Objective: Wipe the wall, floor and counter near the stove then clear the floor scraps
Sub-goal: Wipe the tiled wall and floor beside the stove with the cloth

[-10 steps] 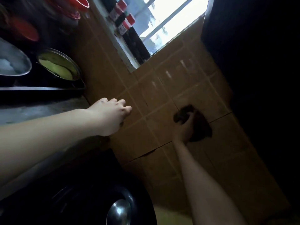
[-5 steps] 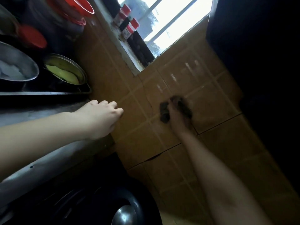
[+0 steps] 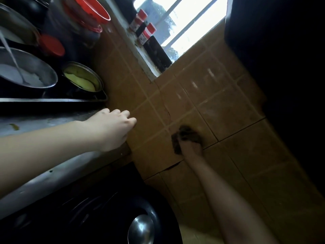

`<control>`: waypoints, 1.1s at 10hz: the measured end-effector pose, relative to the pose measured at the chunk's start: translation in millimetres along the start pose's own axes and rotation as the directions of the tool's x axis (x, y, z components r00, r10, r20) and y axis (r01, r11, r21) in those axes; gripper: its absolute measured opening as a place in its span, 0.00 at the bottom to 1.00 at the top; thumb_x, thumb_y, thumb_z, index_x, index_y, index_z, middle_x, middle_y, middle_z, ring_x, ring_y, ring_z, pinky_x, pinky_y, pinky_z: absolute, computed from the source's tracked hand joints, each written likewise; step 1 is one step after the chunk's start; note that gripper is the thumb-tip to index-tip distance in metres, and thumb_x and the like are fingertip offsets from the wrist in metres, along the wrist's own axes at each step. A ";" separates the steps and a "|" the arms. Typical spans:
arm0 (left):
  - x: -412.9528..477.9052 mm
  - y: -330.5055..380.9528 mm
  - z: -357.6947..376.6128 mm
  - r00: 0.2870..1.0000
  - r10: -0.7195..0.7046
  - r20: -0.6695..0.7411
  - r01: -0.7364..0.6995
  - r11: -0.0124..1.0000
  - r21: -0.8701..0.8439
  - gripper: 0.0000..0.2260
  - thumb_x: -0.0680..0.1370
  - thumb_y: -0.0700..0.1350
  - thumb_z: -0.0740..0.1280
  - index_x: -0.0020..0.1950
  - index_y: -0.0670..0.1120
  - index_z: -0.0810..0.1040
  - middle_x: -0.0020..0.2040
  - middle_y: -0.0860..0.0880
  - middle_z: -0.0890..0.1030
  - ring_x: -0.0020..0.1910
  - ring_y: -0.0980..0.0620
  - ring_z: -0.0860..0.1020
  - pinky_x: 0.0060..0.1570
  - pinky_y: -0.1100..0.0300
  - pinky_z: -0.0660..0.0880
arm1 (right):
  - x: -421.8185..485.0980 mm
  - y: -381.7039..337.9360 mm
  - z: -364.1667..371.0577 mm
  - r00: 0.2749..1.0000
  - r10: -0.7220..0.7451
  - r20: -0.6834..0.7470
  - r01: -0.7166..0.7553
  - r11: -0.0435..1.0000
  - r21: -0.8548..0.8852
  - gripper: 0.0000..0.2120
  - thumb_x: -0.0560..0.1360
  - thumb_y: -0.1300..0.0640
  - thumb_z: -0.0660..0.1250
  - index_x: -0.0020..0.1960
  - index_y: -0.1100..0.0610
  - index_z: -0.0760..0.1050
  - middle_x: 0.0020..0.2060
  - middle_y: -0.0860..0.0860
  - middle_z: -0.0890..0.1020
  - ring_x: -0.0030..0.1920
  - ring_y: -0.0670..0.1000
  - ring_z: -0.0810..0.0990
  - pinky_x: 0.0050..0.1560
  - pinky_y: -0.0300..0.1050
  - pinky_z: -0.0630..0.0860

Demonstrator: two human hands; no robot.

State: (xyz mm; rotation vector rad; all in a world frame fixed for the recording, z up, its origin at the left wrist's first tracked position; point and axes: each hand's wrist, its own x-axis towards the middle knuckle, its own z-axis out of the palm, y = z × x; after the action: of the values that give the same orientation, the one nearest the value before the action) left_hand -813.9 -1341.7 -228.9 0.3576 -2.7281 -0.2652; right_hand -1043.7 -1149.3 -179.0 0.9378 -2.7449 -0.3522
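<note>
The tiled wall is mid-wipe. Over the last second the right hand has swept its cloth leftward across the tiles toward the desk, so wall cleaning continues and the other surfaces wait. The left hand stays braced on the desk's far corner, fingers loosely bent, holding nothing. The right fingers curl tight round the cloth, a dark, ragged, bunched wad pressed to the wall, near that corner but apart from it.

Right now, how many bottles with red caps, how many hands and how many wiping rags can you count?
Red-capped bottles: 2
Hands: 2, the left hand and the right hand
Rag: 1, held in the right hand against the wall tiles
Total: 5
</note>
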 end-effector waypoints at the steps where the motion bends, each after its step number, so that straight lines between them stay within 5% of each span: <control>1: -4.5 -3.5 5.7 0.999 0.014 -0.038 -0.014 1.000 0.004 0.13 0.80 0.49 0.55 0.64 0.50 0.66 0.56 0.49 0.71 0.55 0.48 0.74 0.47 0.56 0.67 | 56.7 -16.8 -55.6 0.995 -0.025 -0.102 0.024 1.000 -0.007 0.15 0.82 0.54 0.53 0.63 0.57 0.74 0.64 0.55 0.75 0.60 0.55 0.74 0.34 0.19 0.64; 2: 3.7 -1.4 12.7 1.000 0.011 0.018 -0.010 0.999 -0.038 0.14 0.81 0.49 0.56 0.65 0.50 0.65 0.57 0.49 0.71 0.56 0.48 0.73 0.49 0.56 0.69 | 64.7 -20.0 -67.1 0.989 0.009 -0.148 -0.020 0.997 -0.070 0.16 0.80 0.58 0.56 0.68 0.56 0.67 0.74 0.52 0.62 0.74 0.54 0.58 0.71 0.50 0.60; 3: 8.4 -2.9 12.7 0.999 0.009 0.047 -0.006 0.998 -0.062 0.13 0.80 0.50 0.55 0.64 0.50 0.66 0.57 0.49 0.71 0.56 0.48 0.73 0.48 0.56 0.68 | 33.9 -7.2 -18.1 0.992 -0.093 0.087 0.108 0.978 -0.181 0.17 0.80 0.57 0.58 0.68 0.56 0.68 0.71 0.53 0.67 0.73 0.51 0.62 0.64 0.37 0.67; 4: 16.2 0.4 12.9 0.999 0.046 0.030 -0.044 0.998 -0.052 0.13 0.79 0.49 0.55 0.63 0.50 0.67 0.56 0.48 0.71 0.55 0.47 0.73 0.45 0.56 0.65 | 6.3 3.0 -12.2 0.989 -0.114 0.089 0.112 0.993 0.025 0.08 0.79 0.53 0.60 0.45 0.48 0.77 0.43 0.50 0.79 0.39 0.42 0.76 0.29 0.23 0.67; 5: 22.8 3.7 4.4 0.999 0.034 0.037 -0.030 0.995 -0.094 0.14 0.79 0.49 0.56 0.64 0.51 0.67 0.57 0.48 0.70 0.56 0.47 0.73 0.47 0.55 0.66 | 8.6 15.5 -39.1 0.988 -0.099 -0.117 0.112 0.988 0.110 0.06 0.78 0.55 0.64 0.45 0.53 0.78 0.35 0.52 0.78 0.31 0.51 0.73 0.27 0.37 0.71; 6: 30.2 19.4 0.1 0.997 0.039 0.067 -0.031 0.992 -0.126 0.14 0.79 0.50 0.57 0.65 0.52 0.67 0.58 0.49 0.70 0.58 0.47 0.72 0.49 0.55 0.67 | 13.9 50.5 -76.8 0.986 0.011 -0.168 -0.011 1.000 0.003 0.18 0.80 0.54 0.59 0.68 0.58 0.70 0.63 0.57 0.76 0.62 0.54 0.75 0.58 0.39 0.69; 7: 33.9 37.1 -3.5 0.998 0.039 0.056 -0.028 0.984 -0.176 0.14 0.79 0.50 0.57 0.65 0.52 0.67 0.58 0.49 0.69 0.58 0.47 0.72 0.52 0.55 0.67 | 18.6 88.1 -96.7 0.873 -0.153 -0.463 0.049 0.973 -0.227 0.23 0.75 0.70 0.62 0.70 0.65 0.66 0.71 0.61 0.66 0.71 0.61 0.65 0.69 0.59 0.62; 8: 28.5 53.7 1.2 0.999 0.019 0.038 -0.011 0.980 -0.196 0.14 0.79 0.51 0.57 0.65 0.52 0.67 0.58 0.49 0.69 0.58 0.48 0.72 0.53 0.54 0.67 | 14.8 96.9 -81.0 0.924 -0.204 -0.324 0.089 0.938 -0.336 0.24 0.75 0.70 0.61 0.70 0.62 0.66 0.75 0.57 0.60 0.75 0.56 0.57 0.73 0.59 0.58; 9: 18.2 70.8 4.8 0.996 0.024 0.091 -0.009 0.986 -0.169 0.15 0.80 0.52 0.56 0.66 0.53 0.65 0.59 0.49 0.69 0.58 0.48 0.71 0.54 0.54 0.68 | -10.9 116.6 -38.3 0.959 -0.282 -0.010 0.265 0.914 -0.307 0.15 0.78 0.54 0.62 0.64 0.46 0.74 0.67 0.53 0.71 0.61 0.48 0.74 0.57 0.40 0.75; 10: 10.3 84.6 3.1 0.991 0.041 0.127 -0.022 0.989 -0.149 0.15 0.80 0.52 0.55 0.67 0.53 0.64 0.60 0.49 0.68 0.59 0.48 0.71 0.54 0.54 0.68 | -45.3 130.6 -10.4 0.952 -0.277 0.133 0.296 0.943 -0.153 0.07 0.76 0.46 0.63 0.41 0.44 0.77 0.41 0.49 0.78 0.35 0.44 0.75 0.35 0.37 0.76; 11: 10.3 97.6 -4.5 0.993 0.041 0.114 -0.020 0.984 -0.177 0.15 0.81 0.51 0.56 0.68 0.53 0.64 0.61 0.49 0.68 0.59 0.48 0.71 0.54 0.55 0.66 | -52.9 136.6 -23.1 0.975 -0.221 0.007 0.221 0.975 -0.024 0.05 0.72 0.46 0.68 0.38 0.42 0.78 0.32 0.40 0.81 0.33 0.38 0.78 0.32 0.31 0.74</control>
State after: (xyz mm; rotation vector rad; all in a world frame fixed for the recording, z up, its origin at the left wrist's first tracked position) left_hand -842.0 -1252.5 -198.8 0.2574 -2.7947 -0.5304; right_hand -1074.1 -1015.1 -123.8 1.2409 -2.6380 -0.4239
